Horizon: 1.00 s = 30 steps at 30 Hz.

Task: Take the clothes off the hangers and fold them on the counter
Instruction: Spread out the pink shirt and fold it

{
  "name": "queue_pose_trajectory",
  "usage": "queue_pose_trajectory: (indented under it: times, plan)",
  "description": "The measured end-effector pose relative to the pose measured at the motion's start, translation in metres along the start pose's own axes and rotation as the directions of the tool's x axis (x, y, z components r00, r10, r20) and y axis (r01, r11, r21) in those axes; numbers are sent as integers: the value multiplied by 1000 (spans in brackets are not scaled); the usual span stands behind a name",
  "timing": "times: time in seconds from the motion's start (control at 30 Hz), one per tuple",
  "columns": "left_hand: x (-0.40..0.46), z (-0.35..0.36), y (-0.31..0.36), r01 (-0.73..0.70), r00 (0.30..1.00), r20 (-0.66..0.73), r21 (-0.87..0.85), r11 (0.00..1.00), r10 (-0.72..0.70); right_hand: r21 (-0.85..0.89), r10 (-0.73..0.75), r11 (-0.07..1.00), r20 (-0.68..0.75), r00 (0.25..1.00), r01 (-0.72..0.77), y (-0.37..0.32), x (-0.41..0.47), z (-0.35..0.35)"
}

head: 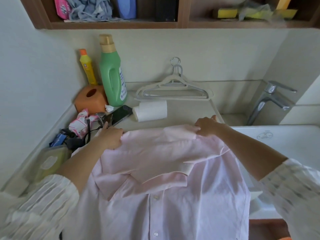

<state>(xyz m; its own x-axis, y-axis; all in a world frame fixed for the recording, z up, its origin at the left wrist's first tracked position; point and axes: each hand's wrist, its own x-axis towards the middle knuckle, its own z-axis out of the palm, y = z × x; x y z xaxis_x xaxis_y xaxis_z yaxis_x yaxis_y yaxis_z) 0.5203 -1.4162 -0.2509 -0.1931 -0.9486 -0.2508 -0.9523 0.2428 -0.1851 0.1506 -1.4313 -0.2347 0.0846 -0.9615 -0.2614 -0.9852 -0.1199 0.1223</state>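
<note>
A pale pink button shirt [161, 172] lies spread over the counter [187, 111], its lower part hanging toward me with the button placket showing. One sleeve is folded across its middle. My left hand [110, 135] pinches the far left edge of the shirt. My right hand [207, 126] pinches the far right edge, near the sink side. Bare white hangers [174, 89] lie stacked at the back of the counter, against the wall.
A green detergent bottle [112, 73], a yellow bottle [88, 67], an orange tissue box [90, 99], a phone [121, 114] and a paper roll [151, 110] crowd the back left. A white sink [285, 142] and tap [270, 101] are right. Shelves hang above.
</note>
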Motion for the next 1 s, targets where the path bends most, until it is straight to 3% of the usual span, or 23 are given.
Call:
queue_pose_trajectory:
  times: [0.07,0.2,0.4,0.5,0.6,0.67,0.8,0.9,1.0]
  plan:
    - [-4,-15,-3,-3,1000,-14,8,1000,3,-10,36,999,-80,996,-37,3,-3,-11]
    - [7,-48,-11,64,975,-214,18,998,-59,-15,144,988,-312,939,-157,4,-4,-39]
    - [45,-97,-18,186,826,-537,-31,982,-174,136,276,961,-554,785,-242,34,23,-75]
    - [51,-111,-10,216,731,-644,-96,972,-226,224,309,951,-620,721,-214,40,29,-84]
    - [39,-113,0,147,678,-707,-133,980,-198,303,325,940,-661,677,-156,43,10,-80]
    - [20,-103,6,108,646,-749,-102,989,-148,347,335,931,-687,645,-113,42,-14,-63]
    - [-33,-60,19,39,588,-786,-208,977,-191,386,323,922,-729,604,-26,42,-72,-4]
    - [-72,-19,28,46,611,-783,-113,993,-117,347,274,938,-740,614,-1,43,-107,43]
    - [-105,25,34,49,702,-712,23,999,-18,287,217,958,-712,667,-4,44,-133,77]
